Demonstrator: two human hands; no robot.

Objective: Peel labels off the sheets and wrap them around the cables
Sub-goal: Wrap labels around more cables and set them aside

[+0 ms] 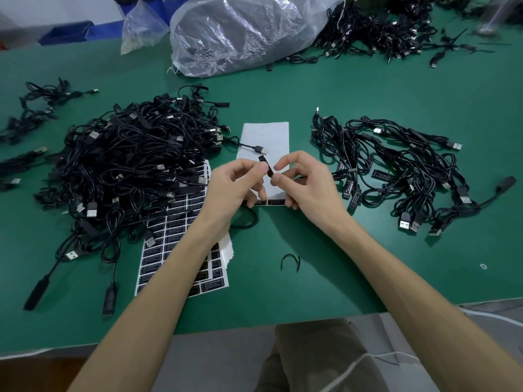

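Note:
Both hands meet over the table's middle. My left hand [235, 185] pinches the upper part of a small black cable piece [267, 166] between thumb and fingers. My right hand [304, 182] pinches its lower end from the right. Whether a label is on it I cannot tell. Under the hands lies a nearly bare white backing sheet [267, 137] with a last row of black labels [268, 202] at its near edge. A USB cable end [259, 149] lies across that sheet. A stack of full label sheets [181, 239] sits under my left forearm.
A big heap of black USB cables [127, 168] fills the left. A smaller bunch of labelled cables [396, 176] lies on the right. A clear plastic bag [243, 32] and more cables [382, 32] sit at the back. A black twist tie [290, 263] lies near the green table edge [254, 321].

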